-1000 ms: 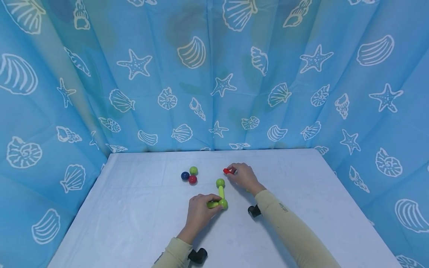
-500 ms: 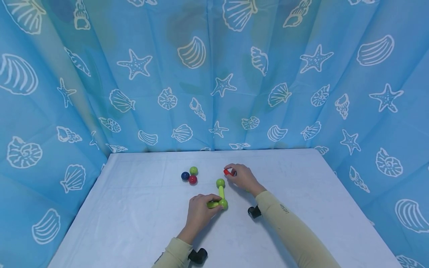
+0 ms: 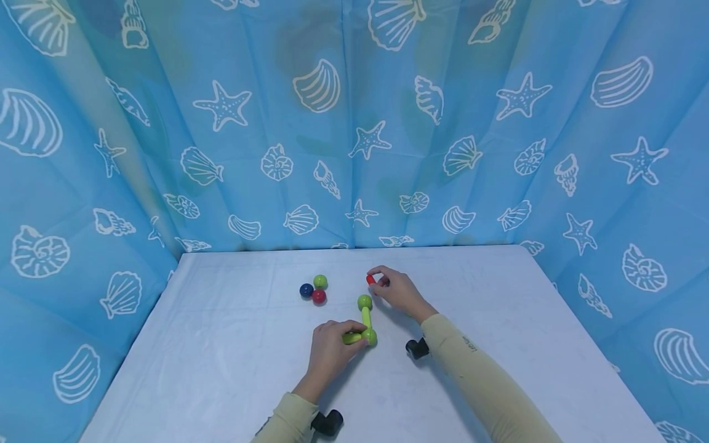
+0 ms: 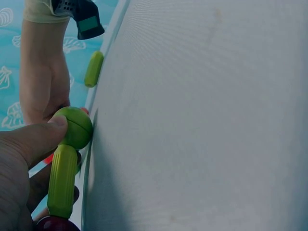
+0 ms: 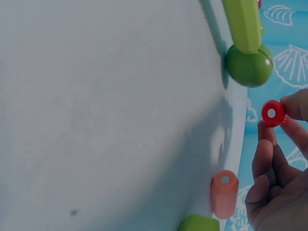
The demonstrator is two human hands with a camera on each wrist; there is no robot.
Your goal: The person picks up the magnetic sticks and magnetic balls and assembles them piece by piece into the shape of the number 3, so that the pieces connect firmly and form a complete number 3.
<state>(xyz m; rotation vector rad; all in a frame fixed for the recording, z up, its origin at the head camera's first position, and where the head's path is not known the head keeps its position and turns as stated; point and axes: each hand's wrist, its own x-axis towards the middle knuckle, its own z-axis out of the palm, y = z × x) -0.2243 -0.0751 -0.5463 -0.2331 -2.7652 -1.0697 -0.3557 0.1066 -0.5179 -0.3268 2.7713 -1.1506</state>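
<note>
My left hand point(image 3: 330, 346) pinches a green ball point(image 3: 370, 336) at the corner of a ball-and-rod piece on the white table. From that ball one green rod point(image 3: 366, 317) runs away to a second green ball point(image 3: 364, 302). Another green rod point(image 4: 61, 180) passes under my left fingers and meets a dark red ball point(image 4: 55, 224) at the lower edge of the left wrist view. Just beyond the far ball, my right hand point(image 3: 400, 291) holds a short red rod point(image 3: 370, 280) between thumb and fingers. Its end shows a pale round spot in the right wrist view.
A blue ball point(image 3: 306, 291), a green ball point(image 3: 320, 282) and a red ball point(image 3: 319, 296) lie clustered at the back left. Below my right hand, an orange-red rod point(image 5: 224, 195) and a green piece point(image 5: 199, 224) rest on the table. A shell-patterned curtain point(image 3: 354, 123) surrounds the table.
My right hand has shifted slightly to the left and away, and the red rod in it has turned. My left hand and the green piece have stayed put.
</note>
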